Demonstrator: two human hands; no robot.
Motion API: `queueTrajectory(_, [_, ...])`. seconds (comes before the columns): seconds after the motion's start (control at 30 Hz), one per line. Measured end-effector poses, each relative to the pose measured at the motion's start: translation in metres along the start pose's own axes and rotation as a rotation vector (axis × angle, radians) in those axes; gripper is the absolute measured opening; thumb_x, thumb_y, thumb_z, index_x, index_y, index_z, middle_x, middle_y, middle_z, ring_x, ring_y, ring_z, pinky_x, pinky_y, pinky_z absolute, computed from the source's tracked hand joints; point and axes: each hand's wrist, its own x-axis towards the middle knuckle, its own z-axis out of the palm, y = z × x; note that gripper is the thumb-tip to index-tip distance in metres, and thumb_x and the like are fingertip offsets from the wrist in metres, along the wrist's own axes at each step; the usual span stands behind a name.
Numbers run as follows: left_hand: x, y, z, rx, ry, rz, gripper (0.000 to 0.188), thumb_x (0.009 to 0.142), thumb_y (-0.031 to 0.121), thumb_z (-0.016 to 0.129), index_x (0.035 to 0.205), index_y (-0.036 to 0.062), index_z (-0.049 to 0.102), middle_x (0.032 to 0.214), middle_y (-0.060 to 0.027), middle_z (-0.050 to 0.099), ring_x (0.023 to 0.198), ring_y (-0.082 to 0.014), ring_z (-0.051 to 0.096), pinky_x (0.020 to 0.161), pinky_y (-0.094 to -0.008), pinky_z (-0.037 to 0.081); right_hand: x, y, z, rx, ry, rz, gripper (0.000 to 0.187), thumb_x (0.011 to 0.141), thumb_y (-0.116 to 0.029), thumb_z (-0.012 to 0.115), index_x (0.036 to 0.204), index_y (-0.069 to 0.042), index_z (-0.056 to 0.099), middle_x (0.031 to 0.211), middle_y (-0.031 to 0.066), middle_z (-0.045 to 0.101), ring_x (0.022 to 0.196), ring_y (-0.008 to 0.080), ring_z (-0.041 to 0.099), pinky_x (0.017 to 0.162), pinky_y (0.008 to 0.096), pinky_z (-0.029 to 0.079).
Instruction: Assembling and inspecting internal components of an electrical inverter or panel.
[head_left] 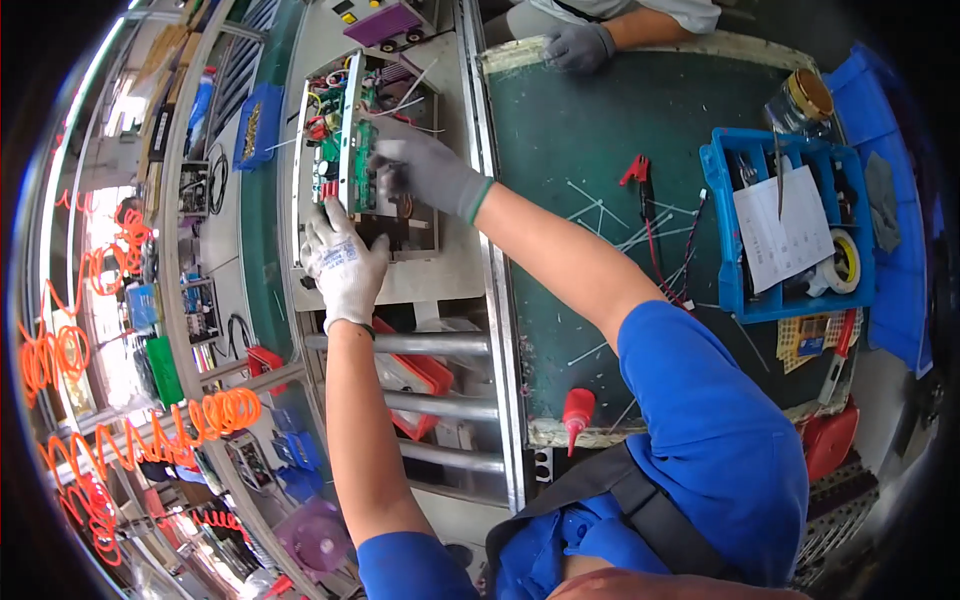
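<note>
Left of centre toward the top of the view, an open metal chassis packed with green circuit boards and wires lies on a pale board beside the counter. At its near end is the left hand in a white glove, back upward, its fingers stretched forward and slightly spread over the frame, the thumb held well apart, with nothing seen between them. The left forearm rises almost straight from the lower edge. From the right, the other arm reaches long and slanting across the counter, elbow slightly bent, bringing the right hand in a grey glove to the chassis. Its fingers bend inward over the boards; their blurred tips do not show whether they pinch anything.

Below the pale board run metal rollers. On the green counter lie scattered white ties, a red clip with wires and a red bottle. Farther right sits a blue toolbox; at the far edge rests a co-worker's grey-gloved hand.
</note>
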Motion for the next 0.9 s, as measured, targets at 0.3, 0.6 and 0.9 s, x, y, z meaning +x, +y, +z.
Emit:
queueTrajectory(0.3, [0.001,0.02,-0.01,0.04,-0.137,-0.058,0.104,0.075,0.045,0.078,0.153,0.0003,0.025,0.152,-0.0295,0.034,0.143,-0.0443,0.031,0.114,-0.0544,0.026,-0.236,0.01,-0.034,0.051,0.283,0.386,0.031,0.1,-0.035,0.056,0.114,-0.008,0.061,0.09,0.0038,0.065,0.07,0.0156,0.062,0.066,0.0356,0.052])
queueTrajectory(0.6, [-0.12,0.068,-0.019,-0.268,0.307,0.102,0.074,0.085,0.033,0.071,0.146,0.0026,0.042,0.153,-0.024,0.037,0.141,-0.044,0.034,0.112,-0.0599,0.028,-0.436,-0.034,-0.021,0.049,0.676,0.294,0.024,0.096,-0.027,0.062,0.104,-0.005,0.064,0.082,0.0043,0.064,0.066,0.016,0.06,0.065,0.0361,0.053])
queueTrajectory(0.9, [-0.415,0.051,0.055,-1.052,-0.106,-0.431,0.024,0.091,0.02,0.067,0.105,-0.0001,0.068,0.108,-0.018,0.069,0.104,-0.0309,0.065,0.092,-0.0432,0.051,-0.367,-0.033,-0.031,-0.171,0.44,0.266,0.063,0.094,-0.028,0.064,0.149,-0.009,0.04,0.091,0.0043,0.061,0.068,0.013,0.057,0.061,0.0295,0.049])
